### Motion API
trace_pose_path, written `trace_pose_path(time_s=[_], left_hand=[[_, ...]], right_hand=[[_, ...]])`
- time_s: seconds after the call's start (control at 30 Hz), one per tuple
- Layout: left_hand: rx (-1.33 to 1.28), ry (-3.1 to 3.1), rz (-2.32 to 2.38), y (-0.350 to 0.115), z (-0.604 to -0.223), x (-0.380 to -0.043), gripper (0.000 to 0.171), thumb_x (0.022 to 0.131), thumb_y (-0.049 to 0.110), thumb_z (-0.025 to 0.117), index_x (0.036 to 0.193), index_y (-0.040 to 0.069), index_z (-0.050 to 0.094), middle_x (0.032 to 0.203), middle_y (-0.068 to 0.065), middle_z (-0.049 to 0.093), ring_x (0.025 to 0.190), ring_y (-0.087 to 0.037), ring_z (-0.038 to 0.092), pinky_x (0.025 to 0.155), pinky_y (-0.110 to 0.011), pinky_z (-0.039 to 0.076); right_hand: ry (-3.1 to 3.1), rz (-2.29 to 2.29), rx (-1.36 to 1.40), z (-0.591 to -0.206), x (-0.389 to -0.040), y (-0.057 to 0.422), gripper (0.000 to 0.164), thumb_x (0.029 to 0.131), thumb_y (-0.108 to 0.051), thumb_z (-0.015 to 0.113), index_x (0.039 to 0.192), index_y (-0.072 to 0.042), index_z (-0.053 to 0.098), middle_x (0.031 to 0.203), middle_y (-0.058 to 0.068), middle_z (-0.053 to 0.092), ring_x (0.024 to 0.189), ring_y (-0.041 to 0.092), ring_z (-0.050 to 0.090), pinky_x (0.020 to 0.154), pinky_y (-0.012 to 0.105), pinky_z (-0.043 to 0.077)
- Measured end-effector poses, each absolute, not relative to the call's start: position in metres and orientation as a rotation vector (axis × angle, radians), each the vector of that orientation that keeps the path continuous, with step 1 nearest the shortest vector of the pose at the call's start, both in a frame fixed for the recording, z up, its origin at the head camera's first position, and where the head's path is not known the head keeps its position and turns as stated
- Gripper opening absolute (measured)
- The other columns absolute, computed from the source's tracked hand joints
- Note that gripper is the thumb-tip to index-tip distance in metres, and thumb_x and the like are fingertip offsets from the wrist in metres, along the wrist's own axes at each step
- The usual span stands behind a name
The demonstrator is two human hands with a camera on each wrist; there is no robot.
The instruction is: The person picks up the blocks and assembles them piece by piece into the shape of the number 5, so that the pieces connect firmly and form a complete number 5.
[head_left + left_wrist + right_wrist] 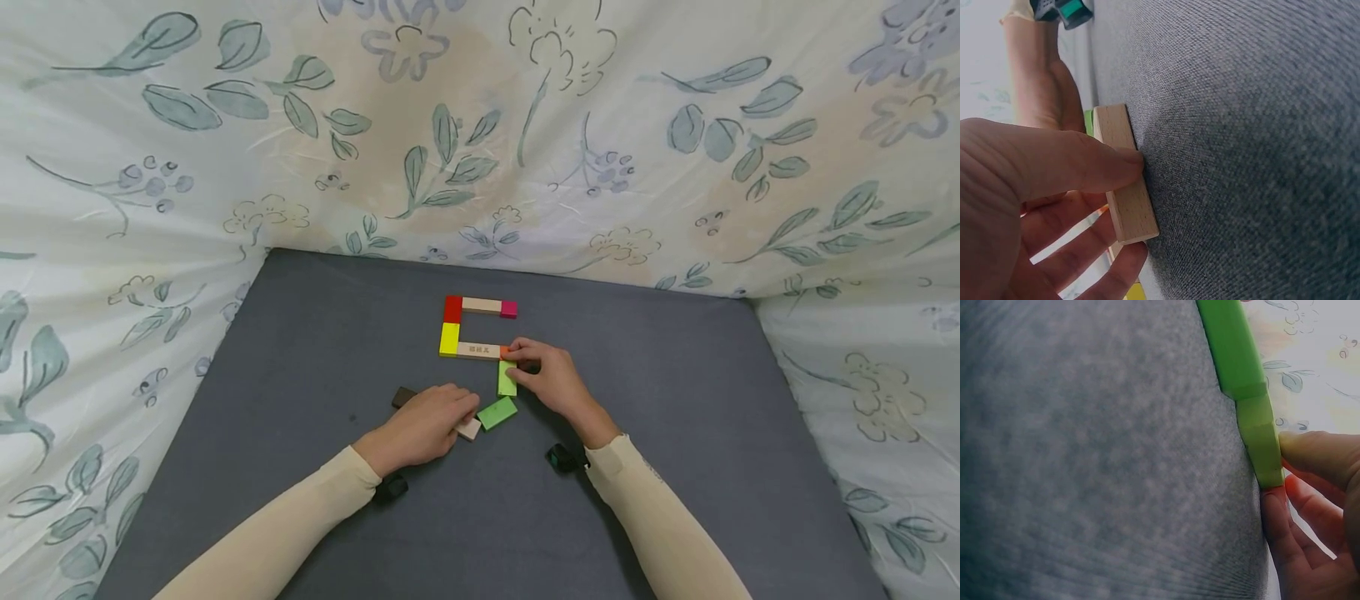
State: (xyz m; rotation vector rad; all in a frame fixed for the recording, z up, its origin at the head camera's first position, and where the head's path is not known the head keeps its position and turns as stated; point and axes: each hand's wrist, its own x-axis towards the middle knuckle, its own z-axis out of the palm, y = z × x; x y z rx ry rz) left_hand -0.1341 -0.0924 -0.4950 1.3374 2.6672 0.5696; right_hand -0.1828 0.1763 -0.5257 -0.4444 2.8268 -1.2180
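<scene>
My left hand [427,423] pinches a plain wooden block [1127,194], thumb on its near face and fingers behind. One end of this block lies beside a green block [498,413] on the dark cloth. At my right hand [553,379], the thumb is against a light green block [1259,440], while the fingertips are at its far end and partly cover an orange block [505,352]. The light green block runs from the orange one down to the green block. Beyond my left fingers a dark brown block [402,397] shows, partly hidden by the hand.
Farther back, a yellow block [449,339], a red block [453,309], a wooden block with printed characters [478,350], a pale wooden block [482,306] and a magenta block [509,309] form an open-sided outline. Flowered cloth [465,225] borders the grey surface [337,333].
</scene>
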Motion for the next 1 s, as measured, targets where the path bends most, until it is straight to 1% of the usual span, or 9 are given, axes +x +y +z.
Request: trace_pose_path(time_s=[0.23,0.37,0.43,0.5,0.6,0.7,0.87,1.0], left_hand=[[1.340,2.668,0.545,-0.093,-0.495,-0.135,0.029,0.095,-0.003,0.077,0.092,0.017,0.057,0.082,0.008,0.048,0.079,-0.015,0.050,0.073,-0.033,0.046],[1.337,2.684,0.559,-0.100,-0.489,-0.136,0.029,0.091,0.003,0.084,0.096,0.017,0.059,0.092,0.006,0.053,0.095,-0.018,0.055,0.081,-0.035,0.050],[1.296,2.685,0.613,-0.106,-0.483,-0.139,0.028,0.090,0.007,0.087,0.102,0.014,0.063,0.101,0.003,0.058,0.106,-0.021,0.055,0.087,-0.037,0.052],[1.224,2.698,0.677,-0.115,-0.475,-0.143,0.028,0.091,0.011,0.089,0.112,0.012,0.069,0.113,-0.001,0.063,0.115,-0.023,0.055,0.094,-0.039,0.053],[1.084,2.740,0.744,-0.134,-0.463,-0.153,0.037,0.093,0.012,0.087,0.127,0.009,0.073,0.129,-0.006,0.066,0.123,-0.027,0.057,0.103,-0.045,0.052],[0.954,2.796,0.754,-0.155,-0.453,-0.162,0.044,0.094,0.008,0.086,0.135,0.007,0.073,0.136,-0.010,0.067,0.128,-0.033,0.060,0.108,-0.053,0.050],[0.822,2.818,0.723,-0.181,-0.449,-0.167,0.043,0.092,0.004,0.087,0.132,0.001,0.073,0.130,-0.013,0.070,0.123,-0.037,0.064,0.104,-0.057,0.051],[0.780,2.784,0.683,-0.184,-0.459,-0.161,0.045,0.091,0.007,0.089,0.132,0.000,0.072,0.126,-0.013,0.070,0.115,-0.034,0.067,0.099,-0.055,0.054]], right_hand=[[2.821,-1.212,-0.434,-0.527,-0.183,0.176,0.031,0.097,-0.011,0.085,0.127,-0.014,0.083,0.133,-0.003,0.071,0.102,0.015,0.070,0.088,0.042,0.059],[2.816,-1.210,-0.433,-0.526,-0.183,0.175,0.031,0.097,-0.011,0.085,0.127,-0.014,0.083,0.132,-0.004,0.070,0.101,0.014,0.070,0.088,0.041,0.059],[2.810,-1.207,-0.429,-0.526,-0.184,0.174,0.032,0.097,-0.011,0.085,0.128,-0.015,0.083,0.131,-0.004,0.070,0.100,0.014,0.070,0.088,0.040,0.059],[2.802,-1.207,-0.424,-0.526,-0.184,0.174,0.032,0.097,-0.011,0.085,0.128,-0.015,0.083,0.131,-0.004,0.070,0.100,0.014,0.070,0.088,0.040,0.059],[2.796,-1.205,-0.414,-0.526,-0.185,0.174,0.032,0.097,-0.011,0.085,0.128,-0.015,0.083,0.132,-0.005,0.070,0.100,0.014,0.069,0.089,0.040,0.058],[2.795,-1.210,-0.415,-0.526,-0.185,0.174,0.032,0.096,-0.010,0.085,0.128,-0.014,0.083,0.133,-0.004,0.070,0.100,0.014,0.068,0.088,0.040,0.058],[2.799,-1.223,-0.421,-0.524,-0.185,0.175,0.032,0.096,-0.010,0.085,0.127,-0.014,0.083,0.134,-0.002,0.070,0.101,0.015,0.069,0.089,0.040,0.059],[2.802,-1.217,-0.419,-0.525,-0.185,0.175,0.032,0.096,-0.010,0.085,0.127,-0.014,0.083,0.135,-0.002,0.070,0.102,0.015,0.069,0.089,0.041,0.059]])
